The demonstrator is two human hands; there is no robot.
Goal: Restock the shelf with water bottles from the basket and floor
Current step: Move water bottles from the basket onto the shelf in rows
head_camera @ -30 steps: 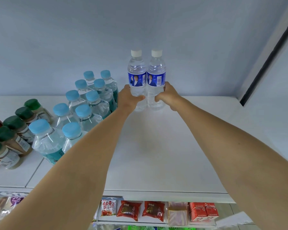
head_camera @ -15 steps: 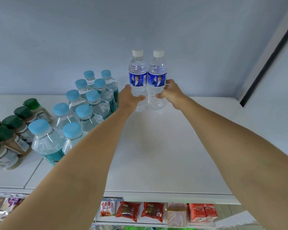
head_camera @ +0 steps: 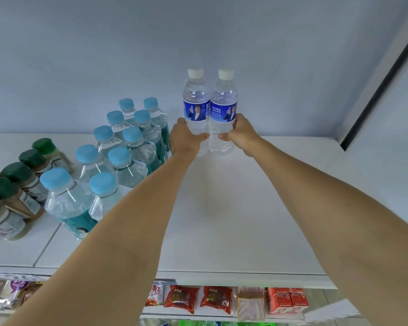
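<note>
Two clear water bottles with white caps and blue labels stand upright side by side at the back of the white shelf [head_camera: 233, 208]. My left hand [head_camera: 184, 138] grips the left bottle [head_camera: 196, 100] low on its body, thumb across the front. My right hand [head_camera: 242, 135] grips the right bottle [head_camera: 223, 100] the same way. Both bottles rest on the shelf, close to the back wall and touching each other.
Several blue-capped water bottles [head_camera: 118, 161] stand in two rows left of my left arm. Green-capped bottles [head_camera: 17, 182] line the far left. Snack packs [head_camera: 198, 300] and red cartons [head_camera: 285, 300] fill the lower shelf. A side wall [head_camera: 386, 114] closes the right.
Both hands have stayed on the two bottles at the back of the shelf. The view has shifted slightly; the bottles look pressed closer together and a little nearer the wall.
</note>
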